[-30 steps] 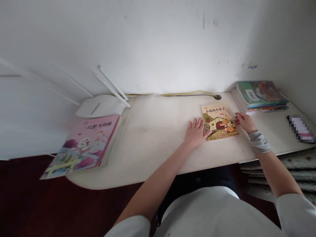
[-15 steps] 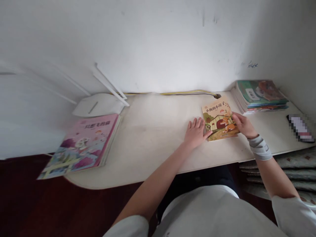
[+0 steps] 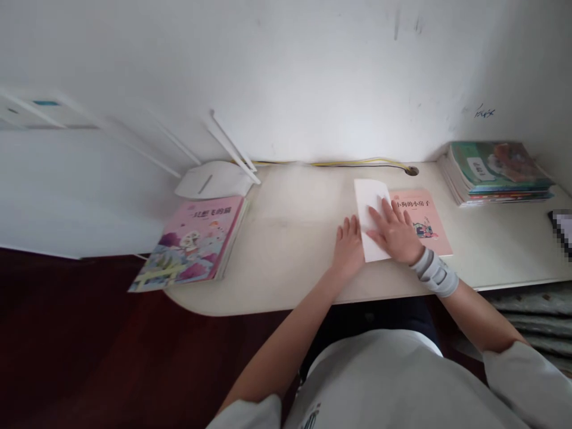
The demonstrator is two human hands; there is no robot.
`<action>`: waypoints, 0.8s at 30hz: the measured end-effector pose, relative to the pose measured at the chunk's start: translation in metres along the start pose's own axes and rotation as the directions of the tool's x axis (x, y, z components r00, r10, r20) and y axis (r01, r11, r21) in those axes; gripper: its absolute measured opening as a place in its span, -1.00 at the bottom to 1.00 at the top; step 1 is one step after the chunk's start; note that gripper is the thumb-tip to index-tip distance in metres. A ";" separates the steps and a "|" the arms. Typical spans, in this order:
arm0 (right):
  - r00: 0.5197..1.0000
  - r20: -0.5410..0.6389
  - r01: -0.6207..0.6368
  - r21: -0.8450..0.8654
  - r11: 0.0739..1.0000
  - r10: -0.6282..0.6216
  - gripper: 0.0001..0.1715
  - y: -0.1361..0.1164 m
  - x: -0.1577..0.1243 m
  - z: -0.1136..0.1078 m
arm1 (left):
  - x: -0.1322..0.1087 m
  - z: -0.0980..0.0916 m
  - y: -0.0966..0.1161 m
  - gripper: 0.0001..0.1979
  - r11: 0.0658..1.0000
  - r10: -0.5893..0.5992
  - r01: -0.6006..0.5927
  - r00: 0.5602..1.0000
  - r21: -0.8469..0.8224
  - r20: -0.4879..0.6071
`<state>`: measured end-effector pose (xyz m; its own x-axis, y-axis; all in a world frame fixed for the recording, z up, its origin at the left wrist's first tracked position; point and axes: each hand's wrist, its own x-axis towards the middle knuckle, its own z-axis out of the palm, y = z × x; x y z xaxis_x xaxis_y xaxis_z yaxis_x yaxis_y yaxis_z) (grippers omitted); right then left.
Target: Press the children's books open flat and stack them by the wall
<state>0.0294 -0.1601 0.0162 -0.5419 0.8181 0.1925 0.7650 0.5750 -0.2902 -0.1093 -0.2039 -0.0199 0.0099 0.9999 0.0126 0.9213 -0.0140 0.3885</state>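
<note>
In front of me a thin picture book [image 3: 435,233] lies with its cover turned over to the left. Its pink title page shows on the right, with dark lettering and a small picture. The white inside of the cover [image 3: 369,196] stands slightly raised on the left. My right hand [image 3: 397,231], with a grey wrap on the wrist, lies across the cover's inner side near the fold, fingers spread. Against the cover's left edge rests my left hand [image 3: 348,247], flat on the white table [image 3: 286,256] with fingers stretched out; its thumb is hidden.
A stack of books [image 3: 500,173] stands at the back right, with a partly visible phone [image 3: 563,229] nearer the right edge. At the left lie pink books [image 3: 196,238] overhanging the table, beside a white router [image 3: 214,180]. Cables [image 3: 330,164] run along the wall to a hole.
The book's cover has been turned over leftward, exposing the pink title page. My right hand has moved from the book's right edge onto the cover's inside. The view has shifted slightly.
</note>
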 end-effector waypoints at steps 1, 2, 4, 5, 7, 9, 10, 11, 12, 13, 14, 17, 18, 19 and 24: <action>1.000 0.007 0.000 -0.035 0.999 0.000 -0.37 -0.001 0.002 0.006 | -0.005 -0.001 -0.008 -0.38 0.999 0.003 -0.003 1.000 -0.037 0.002; 1.000 0.007 0.001 -0.057 0.998 -0.001 -0.40 0.000 0.004 0.012 | -0.010 -0.002 -0.015 -0.38 0.997 0.014 -0.014 1.000 -0.080 -0.002; 1.000 -0.001 0.007 -0.075 0.997 -0.007 -0.42 0.002 0.007 0.020 | -0.017 0.000 -0.024 -0.40 0.987 0.036 -0.041 0.999 -0.154 -0.034; 1.000 -0.004 0.011 -0.072 0.997 -0.011 -0.42 0.002 0.008 0.023 | -0.019 0.001 -0.026 -0.42 0.984 0.038 -0.046 0.998 -0.175 -0.052; 0.999 0.014 0.035 -0.046 0.998 -0.035 -0.40 -0.002 0.008 0.023 | -0.021 0.004 -0.027 -0.43 0.980 0.036 -0.049 0.997 -0.193 -0.068; 0.994 0.056 0.093 -0.004 0.996 -0.093 -0.35 -0.015 0.008 0.016 | -0.022 0.008 -0.027 -0.38 0.978 0.037 -0.052 0.996 -0.202 -0.077; 0.988 0.076 0.134 0.013 0.991 -0.135 -0.32 -0.022 0.008 0.012 | -0.021 0.009 -0.027 -0.33 0.978 0.031 -0.047 0.996 -0.204 -0.085; 0.980 0.090 0.177 0.021 0.984 -0.178 -0.32 -0.030 0.009 0.008 | -0.021 0.011 -0.027 -0.29 0.978 0.023 -0.041 0.995 -0.203 -0.092; 0.971 0.099 0.216 0.018 0.976 -0.216 -0.34 -0.037 0.010 0.004 | -0.021 0.011 -0.028 -0.25 0.980 0.018 -0.036 0.995 -0.196 -0.094; 0.964 0.104 0.244 0.005 0.970 -0.243 -0.38 -0.043 0.013 0.001 | -0.021 0.011 -0.028 -0.24 0.983 0.018 -0.034 0.996 -0.183 -0.087; 0.961 0.107 0.259 -0.015 0.966 -0.256 -0.43 -0.046 0.015 0.000 | -0.021 0.010 -0.027 -0.23 0.986 0.022 -0.033 0.997 -0.163 -0.072; 0.970 0.107 0.227 -0.074 0.971 -0.219 -0.56 -0.042 0.020 0.001 | -0.020 0.005 -0.023 -0.30 0.997 0.044 -0.044 0.999 -0.062 -0.009; 0.976 0.099 0.203 -0.088 0.975 -0.194 -0.56 -0.036 0.020 0.003 | -0.019 0.003 -0.021 -0.35 0.999 0.043 -0.044 0.999 -0.024 -0.003; 0.982 0.086 0.177 -0.101 0.979 -0.169 -0.54 -0.030 0.020 0.005 | -0.019 0.002 -0.019 -0.39 0.999 0.041 -0.041 0.999 0.007 -0.006; 0.998 -0.008 0.065 -0.142 0.988 -0.067 -0.38 0.001 0.007 0.010 | -0.018 0.000 -0.013 -0.40 0.999 0.043 -0.042 0.998 0.027 -0.046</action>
<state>0.0226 -0.1541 0.0076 -0.5888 0.7780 0.2192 0.7699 0.6224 -0.1408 -0.1217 -0.2221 -0.0255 0.0318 0.9969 0.0716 0.9304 -0.0557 0.3622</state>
